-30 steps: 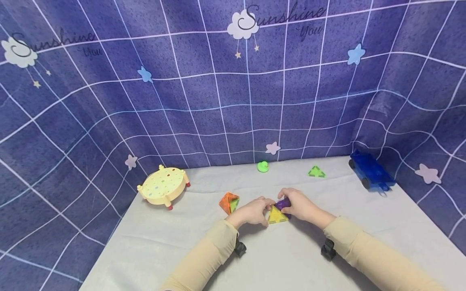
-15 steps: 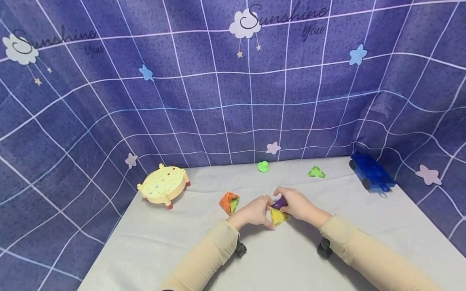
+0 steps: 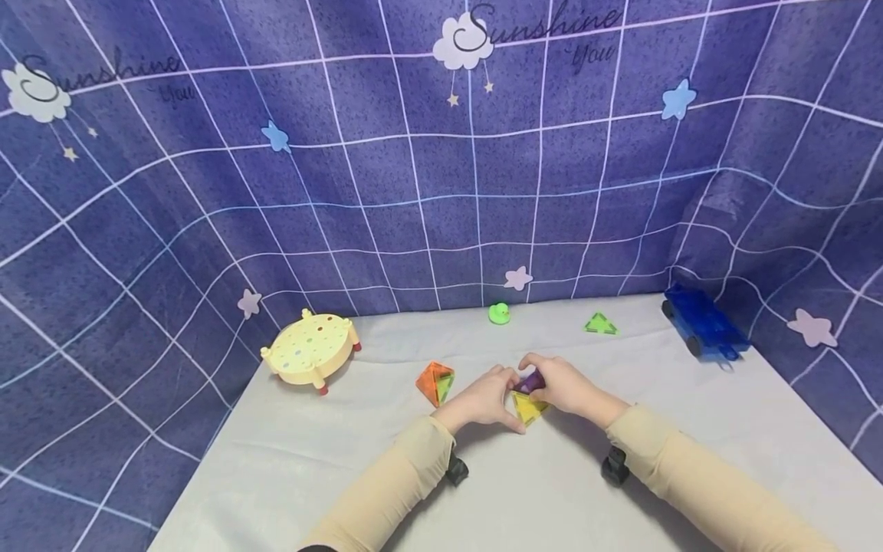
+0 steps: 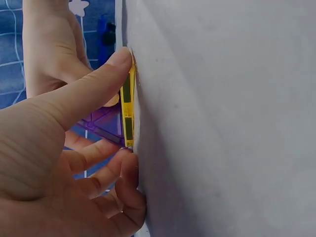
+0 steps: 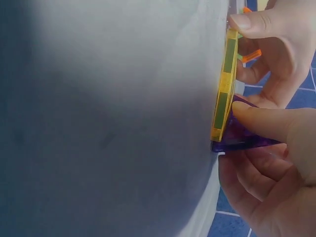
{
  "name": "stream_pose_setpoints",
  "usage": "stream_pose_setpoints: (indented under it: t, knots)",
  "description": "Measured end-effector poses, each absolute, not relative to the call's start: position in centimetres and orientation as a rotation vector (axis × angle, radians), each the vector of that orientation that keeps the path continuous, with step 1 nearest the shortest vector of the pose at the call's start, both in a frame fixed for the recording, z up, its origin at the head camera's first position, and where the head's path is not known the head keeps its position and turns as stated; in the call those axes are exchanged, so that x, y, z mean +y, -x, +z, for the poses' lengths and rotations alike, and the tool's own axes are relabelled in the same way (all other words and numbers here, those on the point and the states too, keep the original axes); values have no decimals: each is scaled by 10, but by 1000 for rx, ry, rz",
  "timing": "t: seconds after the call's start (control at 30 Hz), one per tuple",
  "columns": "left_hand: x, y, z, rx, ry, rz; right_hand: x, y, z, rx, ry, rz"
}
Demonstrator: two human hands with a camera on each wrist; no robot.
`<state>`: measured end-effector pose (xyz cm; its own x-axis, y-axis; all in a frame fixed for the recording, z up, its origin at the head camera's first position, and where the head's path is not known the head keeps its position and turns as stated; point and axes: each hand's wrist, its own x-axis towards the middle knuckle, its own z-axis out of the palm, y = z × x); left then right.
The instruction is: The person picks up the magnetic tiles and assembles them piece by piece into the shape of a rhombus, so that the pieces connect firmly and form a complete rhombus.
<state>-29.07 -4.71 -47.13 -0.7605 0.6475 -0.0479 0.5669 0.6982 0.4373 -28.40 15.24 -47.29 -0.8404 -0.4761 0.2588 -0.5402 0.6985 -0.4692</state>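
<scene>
A yellow triangular magnetic tile (image 3: 530,409) lies flat on the cloth, joined or close against a purple magnetic tile (image 3: 531,382) that stands tilted above it. My left hand (image 3: 483,399) spans the yellow tile, with the thumb (image 4: 121,57) on one corner and curled fingers by the opposite corner. From the right, my right hand (image 3: 567,387) pinches the purple tile, its thumb (image 5: 247,111) also close to the yellow tile's face. Part of the purple piece is hidden behind the fingers, so its full shape cannot be seen.
Left of the hands sits an orange and green tile piece (image 3: 433,383). Farther back are a green toy duck (image 3: 499,313) and a green triangle tile (image 3: 600,323). A yellow round toy stand (image 3: 310,351) is at left, a blue wheeled base (image 3: 705,322) at right.
The yellow tile has turned slightly, and my left thumb has moved right to its near corner. My right hand has shifted a little left with the purple tile.
</scene>
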Motion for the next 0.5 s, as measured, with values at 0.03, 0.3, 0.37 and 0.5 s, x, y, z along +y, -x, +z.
stream_pose_setpoints:
  t: [0.03, 0.3, 0.37, 0.5]
  knots:
    - [-47, 292, -471, 2710, -974, 601, 154, 285, -472, -2796, -836, 840]
    - [-45, 298, -467, 2777, -949, 588, 166, 289, -464, -2821, -852, 955]
    - [-44, 297, -468, 2788, -947, 587, 169, 288, -465, -2821, -856, 960]
    - [-44, 292, -473, 2825, -929, 544, 176, 283, -470, -2832, -846, 957]
